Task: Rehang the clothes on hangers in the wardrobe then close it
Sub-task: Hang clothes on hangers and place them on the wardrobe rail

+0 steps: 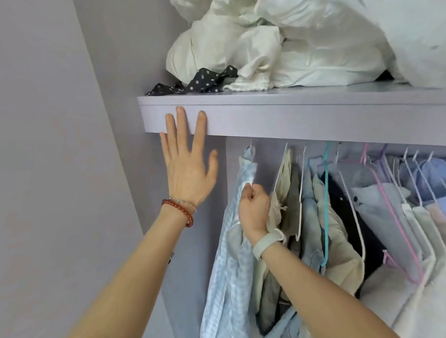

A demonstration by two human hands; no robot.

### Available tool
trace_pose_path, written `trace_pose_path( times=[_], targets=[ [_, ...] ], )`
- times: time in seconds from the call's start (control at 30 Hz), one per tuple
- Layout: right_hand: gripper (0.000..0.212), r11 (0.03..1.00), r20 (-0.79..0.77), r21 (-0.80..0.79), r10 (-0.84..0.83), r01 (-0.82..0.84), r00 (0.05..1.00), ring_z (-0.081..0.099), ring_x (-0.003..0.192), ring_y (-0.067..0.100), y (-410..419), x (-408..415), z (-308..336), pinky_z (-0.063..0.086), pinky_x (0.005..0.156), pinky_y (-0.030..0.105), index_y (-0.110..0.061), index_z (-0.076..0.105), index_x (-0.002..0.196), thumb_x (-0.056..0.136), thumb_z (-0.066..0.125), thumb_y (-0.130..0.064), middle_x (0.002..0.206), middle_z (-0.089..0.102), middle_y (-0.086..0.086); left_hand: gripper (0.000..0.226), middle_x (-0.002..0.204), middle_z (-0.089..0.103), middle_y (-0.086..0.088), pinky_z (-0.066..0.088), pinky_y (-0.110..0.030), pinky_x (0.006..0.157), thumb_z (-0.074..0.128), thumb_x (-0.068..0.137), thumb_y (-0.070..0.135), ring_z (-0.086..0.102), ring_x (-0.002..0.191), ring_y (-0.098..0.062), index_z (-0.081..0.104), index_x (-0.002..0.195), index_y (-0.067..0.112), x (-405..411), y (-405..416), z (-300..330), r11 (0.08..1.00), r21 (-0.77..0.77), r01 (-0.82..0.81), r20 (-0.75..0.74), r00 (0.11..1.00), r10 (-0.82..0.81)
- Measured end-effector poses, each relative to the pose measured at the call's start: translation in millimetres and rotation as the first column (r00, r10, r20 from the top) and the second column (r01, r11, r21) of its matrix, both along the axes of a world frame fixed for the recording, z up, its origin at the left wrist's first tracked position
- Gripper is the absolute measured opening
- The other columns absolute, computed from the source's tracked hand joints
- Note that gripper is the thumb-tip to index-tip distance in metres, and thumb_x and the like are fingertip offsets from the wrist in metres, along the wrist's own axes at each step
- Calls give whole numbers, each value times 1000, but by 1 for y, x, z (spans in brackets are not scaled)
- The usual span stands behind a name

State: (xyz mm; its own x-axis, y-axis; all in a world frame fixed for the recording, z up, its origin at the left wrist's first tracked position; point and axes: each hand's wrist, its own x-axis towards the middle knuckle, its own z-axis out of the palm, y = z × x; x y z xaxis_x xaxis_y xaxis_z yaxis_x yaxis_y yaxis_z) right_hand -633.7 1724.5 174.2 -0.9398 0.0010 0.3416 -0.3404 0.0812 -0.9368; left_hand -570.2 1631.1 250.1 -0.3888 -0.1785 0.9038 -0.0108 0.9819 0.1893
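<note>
The wardrobe [295,121] is open, pale lilac, with its shelf edge running across mid-frame. Below it, right of centre, garments hang close together on thin hangers [325,199] in white, teal, pink and purple. The leftmost, a light blue checked shirt [232,246], hangs lower centre.

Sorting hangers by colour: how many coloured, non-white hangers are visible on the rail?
3: a teal hanger mid-rail, a pink hanger right of it, a purple hanger beside that. Clothes may hide others.

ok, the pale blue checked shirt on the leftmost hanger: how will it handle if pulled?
The pale blue checked shirt is probably floppy and light: it hangs in soft folds. It would likely swing, since the right hand grips only its hanger.
</note>
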Motion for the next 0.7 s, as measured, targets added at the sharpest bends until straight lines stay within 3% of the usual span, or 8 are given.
trace_pose_path(
  times=[0.07, 0.17, 0.3, 0.4, 0.53, 0.57, 0.63, 0.7],
  targets=[
    [30, 997, 14, 15, -82, 82, 997, 49, 61, 28, -9, -17, 6, 36, 59, 34, -6, 47, 66, 95, 41, -13, 61, 52, 14, 68, 150, 11, -26, 7, -54, 112, 53, 85, 14, -4, 138, -32, 20, 144, 12, -7, -7, -5, 999, -27, 22, -14, 1000, -23],
    [27, 975, 70, 74, -215, 210, 974, 57, 78, 38, -15, -40, 0, 29, 59, 31, 7, 56, 87, 95, 40, -14, 82, 61, 28, 69, 150, 7, -19, 5, -52, 112, 53, 84, 13, -4, 138, -29, 20, 144, 13, -13, -16, -10, 997, -63, 46, -62, 997, -50],
    [22, 946, 72, 46, -324, 321, 943, 47, 65, 29, -16, -44, -20, 16, 53, 25, 9, 54, 84, 93, 43, -7, 75, 57, 26, 72, 149, 6, -15, 6, -53, 112, 57, 80, 9, -2, 138, -27, 24, 143, 13, -16, -17, -12, 996, -65, 67, -100, 992, -73],
    [18, 952, 62, 27, -307, 306, 950, 43, 67, 23, -11, -47, -24, 19, 55, 27, 0, 49, 80, 94, 40, -8, 71, 50, 17, 72, 150, 14, -23, 5, -53, 112, 55, 78, 7, -1, 138, -28, 25, 143, 14, -16, -13, -12, 995, -26, 92, -113, 989, -95],
    [26, 964, 32, 145, -231, 224, 973, 44, 64, 22, 10, -44, -36, 27, 56, 28, -13, 41, 69, 95, 41, -14, 61, 39, -1, 71, 150, 8, -12, 10, -55, 113, 52, 79, 7, -1, 140, -27, 23, 143, 17, -16, -7, -28, 987, 56, 151, -146, 979, -142],
    [23, 966, 17, 163, -205, 200, 979, 45, 65, 22, 16, -41, -41, 32, 58, 29, -13, 46, 73, 95, 42, -15, 61, 39, -2, 69, 149, 7, -11, 13, -56, 112, 51, 80, 6, 1, 140, -29, 25, 142, 15, -16, -4, -37, 982, 70, 174, -147, 976, -163],
    [13, 972, -7, 176, -156, 155, 988, 48, 70, 22, 26, -32, -47, 41, 67, 33, -6, 55, 98, 94, 45, -12, 71, 47, 4, 65, 148, 8, -12, 19, -56, 110, 51, 81, 5, 7, 140, -33, 27, 141, 13, -17, 3, -56, 966, 119, 227, -116, 970, -214],
    [27, 976, -19, 195, -96, 98, 995, 53, 77, 23, 35, -23, -49, 44, 77, 34, -5, 49, 119, 92, 46, -8, 83, 55, 12, 62, 149, 9, -12, 22, -52, 110, 50, 83, 5, 10, 140, -34, 28, 141, 12, -19, 10, -77, 939, 203, 278, -38, 960, -276]
  ],
)
